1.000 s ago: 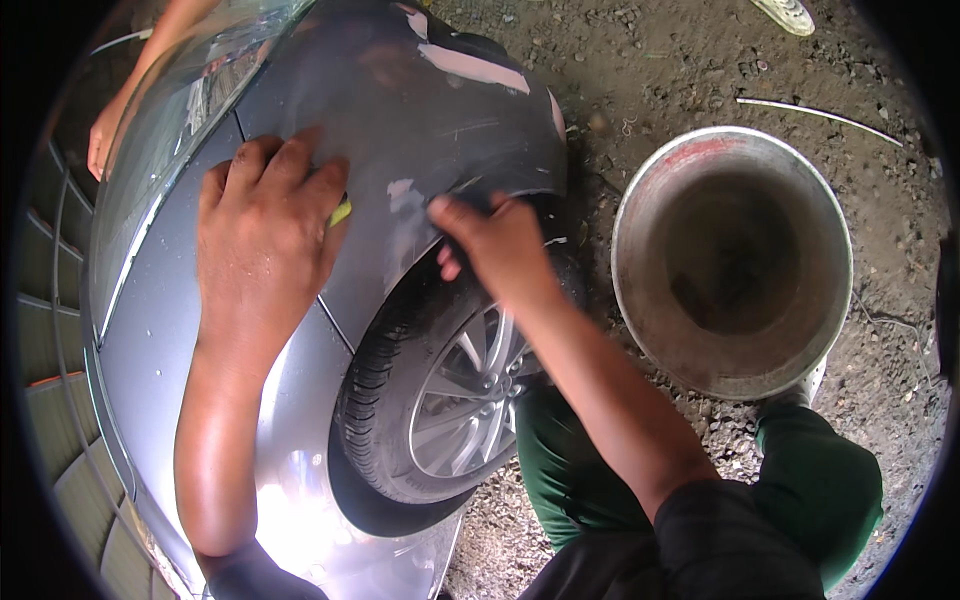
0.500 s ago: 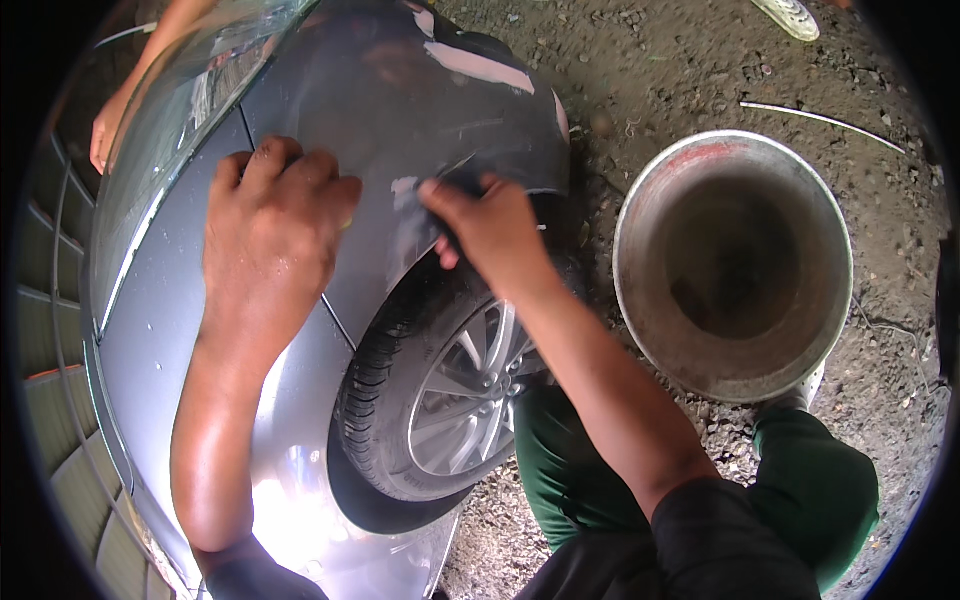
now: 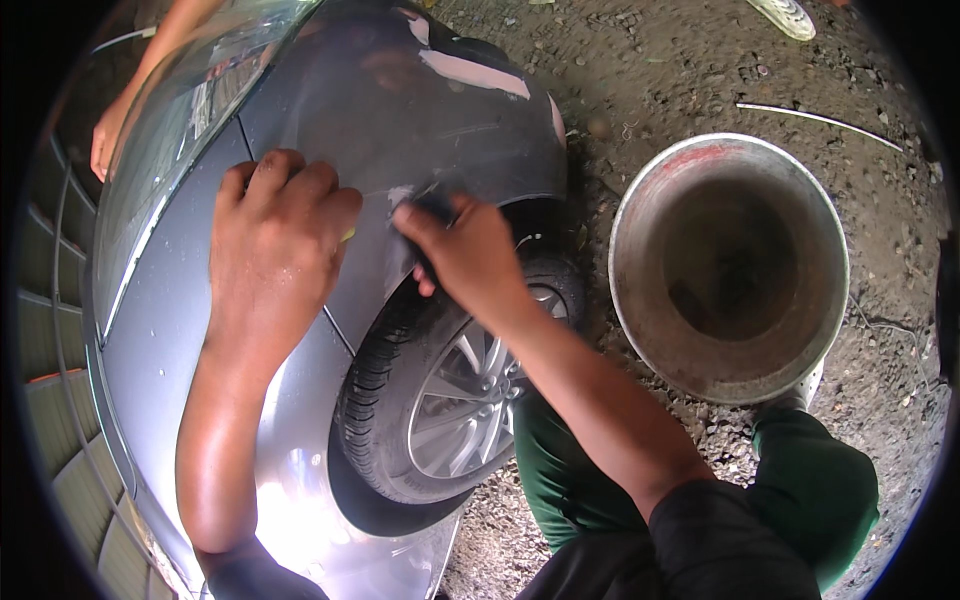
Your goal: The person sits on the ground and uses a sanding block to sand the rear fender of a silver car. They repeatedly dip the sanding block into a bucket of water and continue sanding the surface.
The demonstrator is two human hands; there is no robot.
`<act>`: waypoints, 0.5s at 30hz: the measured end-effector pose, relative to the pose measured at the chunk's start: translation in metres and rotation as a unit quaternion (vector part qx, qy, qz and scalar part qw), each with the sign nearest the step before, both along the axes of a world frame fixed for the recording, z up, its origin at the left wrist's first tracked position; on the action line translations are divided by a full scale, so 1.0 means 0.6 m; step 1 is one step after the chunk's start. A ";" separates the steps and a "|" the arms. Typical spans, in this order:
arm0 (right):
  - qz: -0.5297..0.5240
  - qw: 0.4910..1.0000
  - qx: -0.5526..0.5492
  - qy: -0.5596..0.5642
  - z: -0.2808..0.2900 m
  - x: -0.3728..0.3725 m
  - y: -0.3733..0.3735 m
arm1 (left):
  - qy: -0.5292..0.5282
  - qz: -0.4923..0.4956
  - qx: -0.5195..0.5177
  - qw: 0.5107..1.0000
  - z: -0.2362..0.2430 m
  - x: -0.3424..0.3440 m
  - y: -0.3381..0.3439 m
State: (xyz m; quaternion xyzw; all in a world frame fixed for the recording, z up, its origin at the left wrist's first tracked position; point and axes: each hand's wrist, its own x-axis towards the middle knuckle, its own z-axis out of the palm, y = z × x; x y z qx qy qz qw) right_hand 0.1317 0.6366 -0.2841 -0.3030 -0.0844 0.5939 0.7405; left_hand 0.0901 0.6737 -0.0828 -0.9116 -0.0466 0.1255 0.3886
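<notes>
Both my hands are over the grey body panel (image 3: 300, 90) of a car, above its front wheel (image 3: 465, 410). My right hand (image 3: 468, 250) grips a dark flat pad (image 3: 425, 215) against the panel at the edge of the wheel arch, beside a small pale scuffed patch (image 3: 398, 193). My left hand (image 3: 280, 225) is closed on the panel to the left. A sliver of something yellow (image 3: 348, 234) shows at its edge; the rest is hidden under the fingers. Pinkish patches (image 3: 475, 73) mark the panel farther off.
A large round metal bucket (image 3: 630, 300) with dark liquid in it stands on the gravel ground to the right, near my green-trousered leg (image 3: 815, 480). A thin white strip (image 3: 820, 122) lies beyond it. Another person's hand (image 3: 108, 135) is at the far left, past the car's glass (image 3: 200, 110).
My right hand has slid the dark pad a little to the left and toward me along the arch edge. My left hand has shifted slightly toward me, still closed.
</notes>
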 end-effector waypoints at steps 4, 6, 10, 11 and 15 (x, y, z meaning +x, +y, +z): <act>-0.051 0.997 -0.010 0.053 -0.044 0.005 0.014 | 0.001 -0.002 0.008 1.000 -0.001 0.000 -0.005; -0.056 0.993 -0.011 0.106 -0.083 0.011 0.016 | 0.008 0.027 0.005 1.000 0.003 -0.001 -0.014; 0.001 0.990 0.050 0.131 -0.048 -0.042 -0.023 | 0.005 0.032 0.004 0.999 -0.006 -0.004 -0.004; -0.013 0.989 0.042 0.141 -0.060 -0.034 -0.020 | 0.004 0.030 0.004 1.000 -0.005 -0.005 -0.005; -0.046 0.986 -0.007 0.162 -0.101 -0.013 0.006 | 0.002 0.034 -0.004 0.999 -0.003 -0.002 -0.008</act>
